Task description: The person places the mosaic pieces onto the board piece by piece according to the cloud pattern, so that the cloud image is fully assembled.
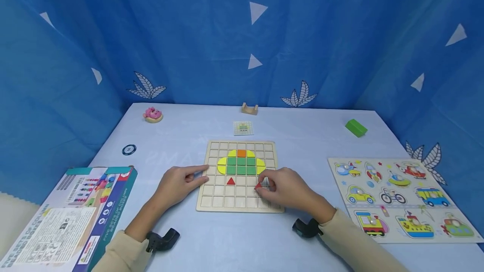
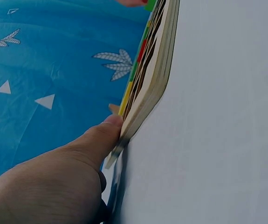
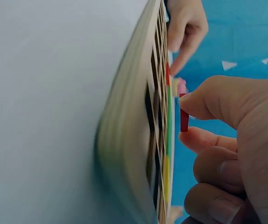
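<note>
A square wooden grid board (image 1: 211, 201) lies on the table, bearing a pattern of yellow curved tiles (image 1: 221, 166), green square tiles (image 1: 240, 166) and one orange square tile (image 1: 241, 153). Below the green block a red triangle tile (image 1: 231, 181) sits in a cell. My right hand (image 1: 285, 186) pinches another red triangle tile (image 3: 184, 113) between thumb and finger, over the board's right part. At the left edge, my left hand (image 1: 179, 184) touches the board with fairly straight thumb and index finger. The left wrist view shows that thumb (image 2: 108, 130) against the board's edge.
Behind the board lies a small pattern card (image 1: 243, 128), with a wooden holder (image 1: 249, 108) farther back. A vehicle puzzle board (image 1: 402, 200) is at right, below a green block (image 1: 356, 128). On the left are a bead box (image 1: 75, 217), a round chip (image 1: 129, 150) and a pink figurine (image 1: 153, 114).
</note>
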